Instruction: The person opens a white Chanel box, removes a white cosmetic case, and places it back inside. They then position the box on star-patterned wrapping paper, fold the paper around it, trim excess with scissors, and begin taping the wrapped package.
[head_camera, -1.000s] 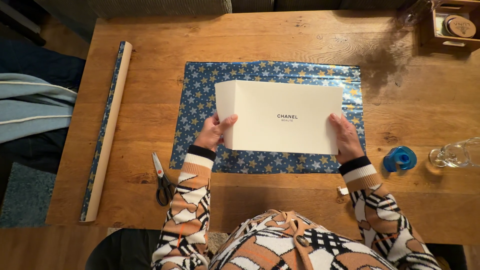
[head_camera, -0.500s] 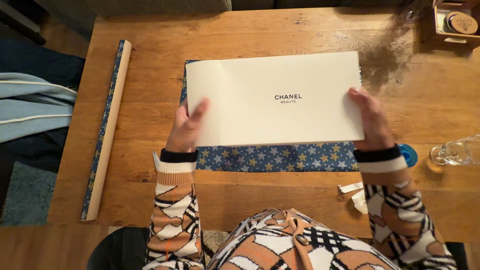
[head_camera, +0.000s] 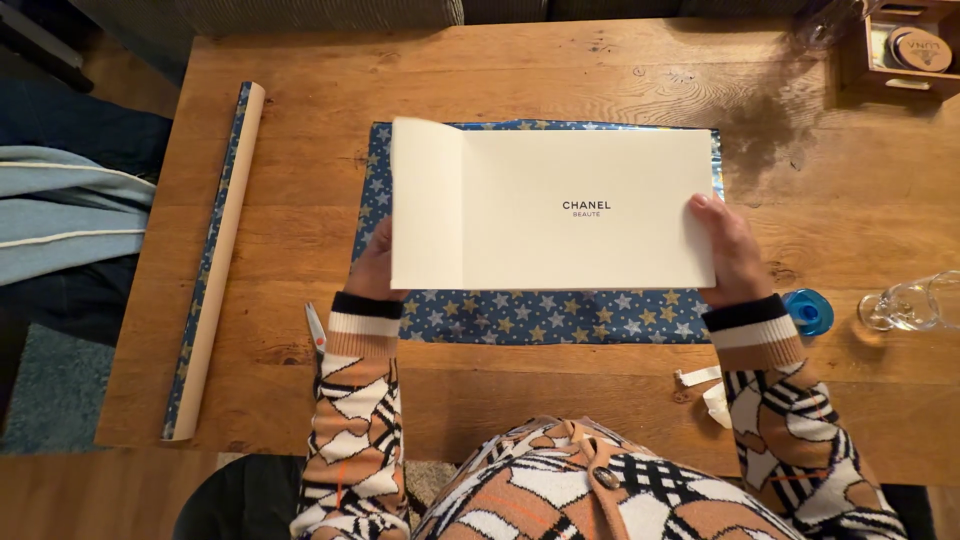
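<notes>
1. Leftmost, a paper roll (head_camera: 213, 262) lies lengthwise near the table (head_camera: 560, 70) edge, well apart from the work; scissors (head_camera: 315, 328) show just beside the left sleeve.
2. Left hand (head_camera: 374, 268) sits mostly behind the box (head_camera: 555, 210), at its lower left corner. Fingers hidden, so I cannot tell how they close, though the hand seems to carry that end.
3. Box: cream, flat, broad face up with one narrow side also showing at left. It is held over the starred sheet (head_camera: 540, 315), which lies flat, likely as a bed for it. Whether the box rests on the sheet or hangs just above, I cannot tell.
4. Right hand (head_camera: 730, 250) grips the right end, thumb on top, fingers wrapped under: pinching the edge. So the box spans between both hands, held by its short ends, probably to keep it level.
5. Right of that: blue tape dispenser (head_camera: 808, 310), a paper scrap (head_camera: 712, 390) near the sleeve, a glass (head_camera: 910, 305).
</notes>
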